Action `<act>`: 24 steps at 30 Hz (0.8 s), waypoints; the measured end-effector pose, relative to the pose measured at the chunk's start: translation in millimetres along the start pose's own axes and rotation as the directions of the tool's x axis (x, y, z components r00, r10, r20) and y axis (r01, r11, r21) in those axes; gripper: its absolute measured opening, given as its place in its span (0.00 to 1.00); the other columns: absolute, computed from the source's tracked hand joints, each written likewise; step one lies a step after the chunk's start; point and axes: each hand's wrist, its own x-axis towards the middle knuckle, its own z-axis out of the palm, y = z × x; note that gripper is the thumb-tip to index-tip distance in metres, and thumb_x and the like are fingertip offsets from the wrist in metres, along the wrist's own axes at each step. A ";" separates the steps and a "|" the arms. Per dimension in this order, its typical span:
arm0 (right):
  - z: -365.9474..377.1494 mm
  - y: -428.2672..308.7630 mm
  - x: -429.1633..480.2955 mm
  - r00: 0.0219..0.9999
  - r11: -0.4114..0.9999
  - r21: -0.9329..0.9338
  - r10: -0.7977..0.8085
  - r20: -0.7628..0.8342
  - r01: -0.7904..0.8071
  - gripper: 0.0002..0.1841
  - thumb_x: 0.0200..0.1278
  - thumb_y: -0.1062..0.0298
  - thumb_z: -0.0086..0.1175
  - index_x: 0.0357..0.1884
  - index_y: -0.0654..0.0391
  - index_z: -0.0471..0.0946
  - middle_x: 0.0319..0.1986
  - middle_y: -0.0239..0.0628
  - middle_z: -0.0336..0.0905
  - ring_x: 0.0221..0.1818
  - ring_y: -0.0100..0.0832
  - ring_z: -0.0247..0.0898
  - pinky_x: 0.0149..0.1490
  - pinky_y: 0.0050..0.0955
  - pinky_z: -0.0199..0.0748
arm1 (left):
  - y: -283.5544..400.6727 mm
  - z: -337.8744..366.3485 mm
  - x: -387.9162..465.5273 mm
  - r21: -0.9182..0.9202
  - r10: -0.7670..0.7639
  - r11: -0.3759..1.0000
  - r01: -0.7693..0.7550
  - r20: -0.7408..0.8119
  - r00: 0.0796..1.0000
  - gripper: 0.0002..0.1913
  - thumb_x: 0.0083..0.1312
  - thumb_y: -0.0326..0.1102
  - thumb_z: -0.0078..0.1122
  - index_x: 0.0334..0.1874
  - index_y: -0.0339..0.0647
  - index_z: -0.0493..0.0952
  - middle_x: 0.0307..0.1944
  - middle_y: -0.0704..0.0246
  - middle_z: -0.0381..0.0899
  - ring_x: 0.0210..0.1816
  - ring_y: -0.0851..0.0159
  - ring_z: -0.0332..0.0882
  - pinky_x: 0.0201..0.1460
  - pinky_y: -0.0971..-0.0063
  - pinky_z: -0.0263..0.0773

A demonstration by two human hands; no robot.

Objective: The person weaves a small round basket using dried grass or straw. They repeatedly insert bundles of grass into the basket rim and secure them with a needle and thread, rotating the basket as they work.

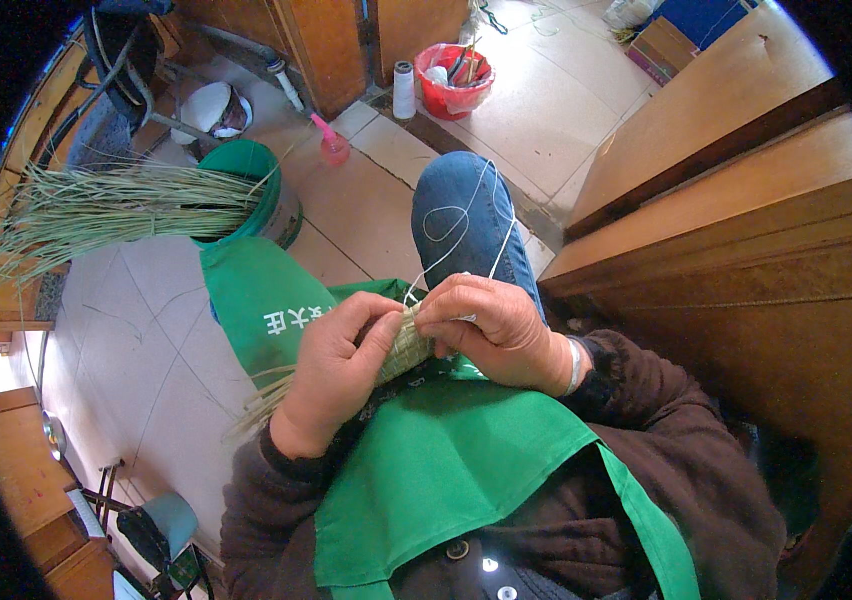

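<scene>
A woven piece of pale green straw [405, 352] lies across my lap, with loose straw ends [264, 401] sticking out at its left. My left hand [339, 364] grips it, thumb and forefinger pinched at its upper edge. Close beside them, the fingers of my right hand [497, 326] are closed on white cord [501, 251] at the same edge. From there the cord loops up over my knee in blue jeans [444, 184]. My fingers hide the exact spot where cord and straw meet. Beneath the work spreads a green apron [456, 465] bearing writing.
At left, a green bucket [291, 214] holds a long bundle of straw stalks [133, 202]. A pink spray bottle [333, 146], a white thread cone [403, 90] and a lined red bucket [448, 101] with tools stand ahead. Wooden panelling [733, 255] rises close on my right.
</scene>
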 end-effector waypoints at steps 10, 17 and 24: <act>2.7 -1.7 4.5 0.976 0.906 -0.392 -0.086 0.202 0.161 0.10 0.54 0.81 0.59 0.38 0.57 0.76 0.35 0.42 0.75 0.34 0.42 0.76 0.37 0.31 0.76 | 2.2 2.2 -1.1 0.040 0.075 0.996 -0.075 -0.005 0.997 0.06 0.68 0.30 0.57 0.42 0.34 0.78 0.33 0.62 0.80 0.34 0.64 0.78 0.39 0.75 0.72; -1.2 -10.8 5.9 0.974 0.939 -0.269 -0.188 0.123 0.215 0.07 0.57 0.78 0.60 0.37 0.61 0.75 0.36 0.44 0.75 0.34 0.42 0.76 0.39 0.32 0.77 | 0.6 4.1 -2.4 0.116 0.147 0.983 -0.141 -0.044 0.988 0.06 0.67 0.30 0.57 0.42 0.36 0.79 0.34 0.59 0.80 0.34 0.58 0.79 0.38 0.72 0.73; 1.0 -3.3 4.3 0.981 0.920 -0.339 -0.182 0.072 0.195 0.06 0.54 0.76 0.56 0.34 0.59 0.73 0.29 0.41 0.69 0.30 0.44 0.73 0.33 0.36 0.73 | 0.6 5.7 -5.3 0.128 0.124 0.985 -0.116 -0.050 0.991 0.06 0.67 0.30 0.58 0.42 0.36 0.79 0.34 0.59 0.80 0.34 0.56 0.79 0.38 0.70 0.73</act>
